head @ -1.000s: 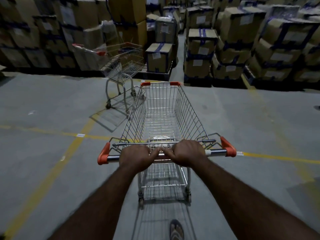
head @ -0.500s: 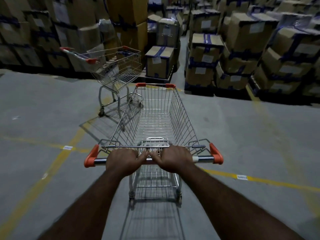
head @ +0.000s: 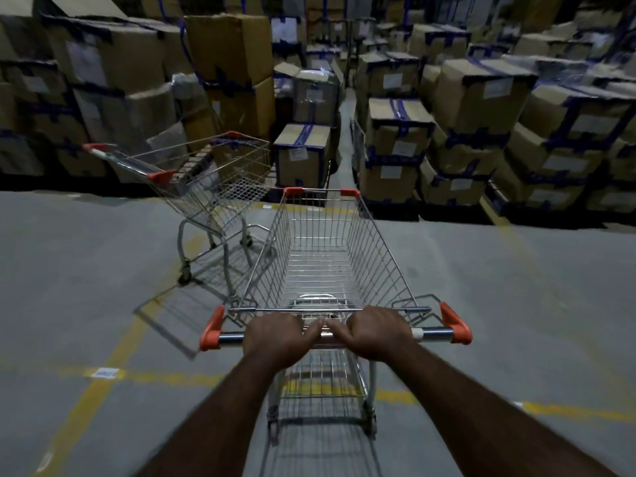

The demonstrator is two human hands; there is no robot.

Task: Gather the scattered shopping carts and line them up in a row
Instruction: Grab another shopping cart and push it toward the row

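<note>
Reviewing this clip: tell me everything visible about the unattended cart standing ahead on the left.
The unattended cart is a silver wire basket on a bent metal tube frame, with orange caps on its handle ends and front corners. It looks empty and stands upright on its wheels on the grey floor, handle towards the left, before stacked cardboard boxes. Nobody holds it. Whether the pushed cart touches it is unclear.

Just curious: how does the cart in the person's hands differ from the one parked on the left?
The held cart is gripped by the left hand and right hand; the parked cart stands untouched. The held cart points straight at the boxes; the parked cart sits angled, handle leftward. Both are empty wire carts with orange trim.
</note>
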